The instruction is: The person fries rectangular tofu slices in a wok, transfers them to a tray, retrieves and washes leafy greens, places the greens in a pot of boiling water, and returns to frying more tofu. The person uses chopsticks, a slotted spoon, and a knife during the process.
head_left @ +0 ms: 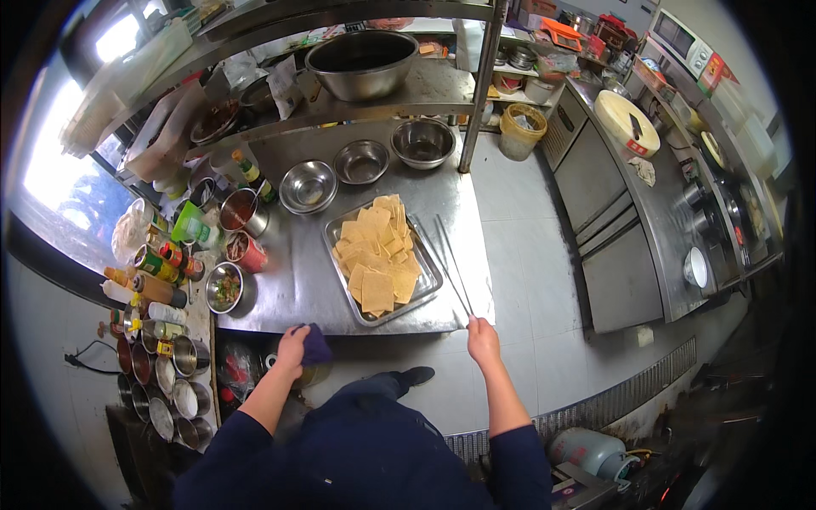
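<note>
My left hand is closed on a dark purple cloth at the near edge of the steel table. A pair of long, thin, dark chopsticks is in my right hand, their tips spread apart and pointing away over the table's right side. Between my hands, a little farther off, lies a rectangular metal tray heaped with flat, tan, square pieces of what looks like tofu skin or dough sheet. The chopsticks are beside the tray, to its right.
Three steel bowls stand behind the tray. At left are a bowl of chopped food, a red can and several bottles and seasoning pots. A shelf post rises at the back right corner. A gas cylinder stands lower right.
</note>
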A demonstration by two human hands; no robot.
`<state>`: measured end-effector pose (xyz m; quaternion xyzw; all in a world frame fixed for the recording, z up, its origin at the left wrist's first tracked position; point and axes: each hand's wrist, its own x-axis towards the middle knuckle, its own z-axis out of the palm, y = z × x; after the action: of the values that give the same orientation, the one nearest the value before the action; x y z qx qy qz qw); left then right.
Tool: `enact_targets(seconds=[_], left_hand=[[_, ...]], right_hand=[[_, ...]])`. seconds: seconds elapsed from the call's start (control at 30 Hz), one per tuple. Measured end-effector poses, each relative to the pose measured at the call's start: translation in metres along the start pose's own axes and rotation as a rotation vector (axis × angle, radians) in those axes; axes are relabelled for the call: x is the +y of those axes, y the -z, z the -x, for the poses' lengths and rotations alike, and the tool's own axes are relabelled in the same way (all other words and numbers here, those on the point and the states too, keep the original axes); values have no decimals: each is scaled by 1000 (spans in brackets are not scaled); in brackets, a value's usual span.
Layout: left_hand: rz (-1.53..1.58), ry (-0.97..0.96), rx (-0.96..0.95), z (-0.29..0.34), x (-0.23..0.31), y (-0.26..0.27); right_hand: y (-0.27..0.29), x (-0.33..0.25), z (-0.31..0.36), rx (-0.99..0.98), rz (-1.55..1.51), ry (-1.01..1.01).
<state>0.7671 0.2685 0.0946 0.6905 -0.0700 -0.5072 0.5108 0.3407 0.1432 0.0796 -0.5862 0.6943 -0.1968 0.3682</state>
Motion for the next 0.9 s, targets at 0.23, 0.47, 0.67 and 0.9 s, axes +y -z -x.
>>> enact_targets(seconds=[0.23, 0.47, 0.67, 0.9], left_hand=[[-607, -338, 345, -69, 36, -13], [-1065, -1127, 148, -69, 72, -146], [-947, -1067, -785, -10, 29, -343], [-1338, -740, -1717, 105, -102, -505]], right_hand=[[-20, -29, -44, -43, 278, 145], [-1, 124, 63, -88, -109, -186], [14, 265, 248, 108, -9, -1119], [-95, 327, 376, 201, -563, -1383]])
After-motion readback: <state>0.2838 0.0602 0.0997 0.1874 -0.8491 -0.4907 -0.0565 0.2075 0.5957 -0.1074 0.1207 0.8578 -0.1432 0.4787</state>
